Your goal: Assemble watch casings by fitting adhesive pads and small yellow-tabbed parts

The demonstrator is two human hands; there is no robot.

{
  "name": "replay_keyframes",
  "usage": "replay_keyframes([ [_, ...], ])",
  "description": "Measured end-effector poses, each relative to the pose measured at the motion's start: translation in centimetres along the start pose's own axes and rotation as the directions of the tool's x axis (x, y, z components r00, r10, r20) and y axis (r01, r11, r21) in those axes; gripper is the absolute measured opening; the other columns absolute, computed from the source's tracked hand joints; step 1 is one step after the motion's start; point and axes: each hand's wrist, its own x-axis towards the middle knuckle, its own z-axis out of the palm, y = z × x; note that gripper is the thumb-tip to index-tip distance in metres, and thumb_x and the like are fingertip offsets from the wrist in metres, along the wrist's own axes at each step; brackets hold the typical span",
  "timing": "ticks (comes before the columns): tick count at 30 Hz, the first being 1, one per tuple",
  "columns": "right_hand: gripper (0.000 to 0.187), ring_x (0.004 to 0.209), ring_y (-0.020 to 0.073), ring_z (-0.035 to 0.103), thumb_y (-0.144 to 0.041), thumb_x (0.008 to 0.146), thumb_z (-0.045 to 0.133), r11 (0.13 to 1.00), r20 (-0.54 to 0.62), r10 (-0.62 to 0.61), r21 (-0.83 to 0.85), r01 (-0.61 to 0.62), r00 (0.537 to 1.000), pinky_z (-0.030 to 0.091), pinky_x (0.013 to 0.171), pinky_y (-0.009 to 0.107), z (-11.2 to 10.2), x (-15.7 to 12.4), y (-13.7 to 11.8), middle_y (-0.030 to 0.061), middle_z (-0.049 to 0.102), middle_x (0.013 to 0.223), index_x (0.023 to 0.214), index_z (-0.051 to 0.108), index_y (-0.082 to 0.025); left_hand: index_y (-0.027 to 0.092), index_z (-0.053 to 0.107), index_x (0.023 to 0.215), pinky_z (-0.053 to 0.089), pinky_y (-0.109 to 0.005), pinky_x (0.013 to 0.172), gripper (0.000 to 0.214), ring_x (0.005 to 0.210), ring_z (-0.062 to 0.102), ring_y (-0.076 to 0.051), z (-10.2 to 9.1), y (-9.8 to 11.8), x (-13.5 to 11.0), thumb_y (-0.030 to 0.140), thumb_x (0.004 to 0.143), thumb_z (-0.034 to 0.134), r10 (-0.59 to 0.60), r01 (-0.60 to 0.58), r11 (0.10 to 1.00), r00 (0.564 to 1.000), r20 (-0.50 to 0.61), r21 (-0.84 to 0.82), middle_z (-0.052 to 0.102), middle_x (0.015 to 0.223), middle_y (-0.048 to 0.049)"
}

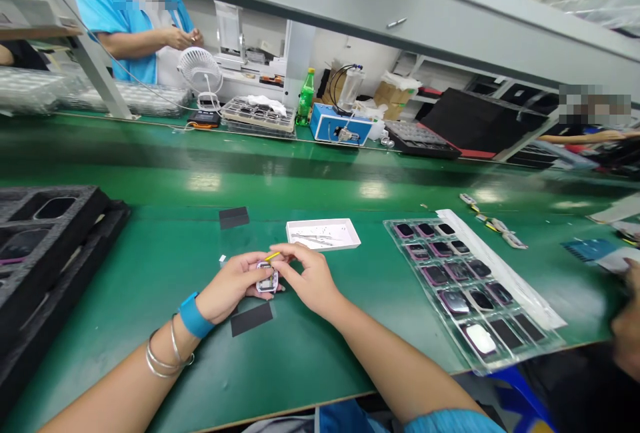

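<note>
My left hand [230,284] grips a small square device [267,278], which looks like a smartwatch case with a pale lilac rim, and its fingers cover part of it. My right hand [310,278] is close beside it, fingertips pinching a thin yellow stick [273,256] whose tip reaches toward the device. The inside of the device is too small to make out. A blue wristband [195,315] and several metal bangles [167,353] circle my left wrist. Two black rectangular pads lie near my hands, one [251,319] just below them and one [234,218] beyond them.
A white tray [323,234] holding tweezers stands beyond my hands on the green bench mat [150,273]. A clear blister tray [450,286] of dark parts lies right; a black foam tray [50,246] lies left. Across the bench, a person in a blue smock [135,26] works.
</note>
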Motion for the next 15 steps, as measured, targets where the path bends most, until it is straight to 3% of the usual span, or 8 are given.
replay_keyframes([
  [2, 0.039, 0.089, 0.0153, 0.06, -0.018, 0.078, 0.061, 0.999, -0.118, -0.012, 0.033, 0.016, 0.993, 0.05, 0.078, 0.03, 0.3, 0.0, -0.3, 0.0059, 0.063, 0.108, 0.116, 0.054, -0.024, 0.013, 0.064, 0.088, 0.055, -0.024, 0.056, 0.019, 0.071, 0.067, -0.019, -0.5, 0.4, 0.2, 0.021, 0.071, 0.069, 0.003, -0.006, 0.999, 0.997, -0.071, -0.039, 0.069, 0.08, -0.0083],
  [4, 0.033, 0.088, 0.0152, 0.06, -0.02, 0.079, 0.059, 0.999, -0.155, -0.026, 0.022, 0.03, 0.987, 0.05, 0.077, 0.029, 1.0, 0.0, -0.9, 0.0062, 0.063, 0.106, 0.112, 0.055, -0.022, 0.012, 0.063, 0.085, 0.056, -0.024, 0.059, 0.012, 0.07, 0.067, -0.018, -1.4, 1.0, 0.4, 0.014, 0.073, 0.065, 0.011, -0.027, 0.995, 0.985, -0.17, -0.091, 0.07, 0.081, -0.0089],
  [6, 0.014, 0.081, 0.0137, 0.06, -0.018, 0.08, 0.057, 0.998, 0.016, -0.038, -0.042, 0.039, 0.999, 0.049, 0.076, 0.028, 2.0, -0.2, -1.4, 0.0028, 0.065, 0.091, 0.094, 0.062, -0.021, 0.012, 0.063, 0.087, 0.057, -0.027, 0.066, 0.013, 0.072, 0.068, -0.018, -2.6, 1.6, 0.5, 0.009, 0.075, 0.059, 0.017, -0.051, 0.991, 0.968, -0.252, -0.128, 0.071, 0.084, -0.0097],
  [9, 0.008, 0.087, 0.015, 0.059, -0.014, 0.079, 0.06, 0.97, 0.333, -0.033, -0.215, 0.11, 0.942, 0.047, 0.084, 0.029, 4.0, -0.7, -1.6, 0.0019, 0.065, 0.089, 0.08, 0.066, -0.02, 0.011, 0.061, 0.088, 0.056, -0.03, 0.072, 0.013, 0.076, 0.068, -0.018, -4.1, 2.1, 0.6, 0.006, 0.078, 0.055, 0.011, -0.054, 0.988, 0.957, -0.289, -0.142, 0.071, 0.084, -0.011],
  [12, 0.007, 0.096, 0.0194, 0.054, -0.016, 0.079, 0.063, 0.892, 0.398, 0.001, -0.415, 0.179, 0.917, 0.043, 0.091, 0.034, 5.8, -1.1, -1.1, 0.0065, 0.063, 0.098, 0.084, 0.068, -0.016, 0.011, 0.061, 0.087, 0.056, -0.029, 0.072, 0.012, 0.078, 0.068, -0.018, -4.7, 2.1, 0.8, 0.006, 0.078, 0.054, 0.005, -0.048, 0.988, 0.959, -0.283, -0.145, 0.071, 0.084, -0.0116],
  [15, 0.006, 0.093, 0.0199, 0.053, -0.015, 0.079, 0.063, 0.85, 0.395, 0.036, -0.495, 0.179, 0.918, 0.044, 0.089, 0.034, 6.7, -1.2, -0.8, 0.0072, 0.062, 0.095, 0.081, 0.068, -0.014, 0.011, 0.061, 0.086, 0.056, -0.028, 0.07, 0.011, 0.078, 0.068, -0.018, -4.7, 1.9, 1.0, 0.006, 0.078, 0.055, 0.005, -0.046, 0.988, 0.961, -0.275, -0.146, 0.071, 0.084, -0.0116],
])
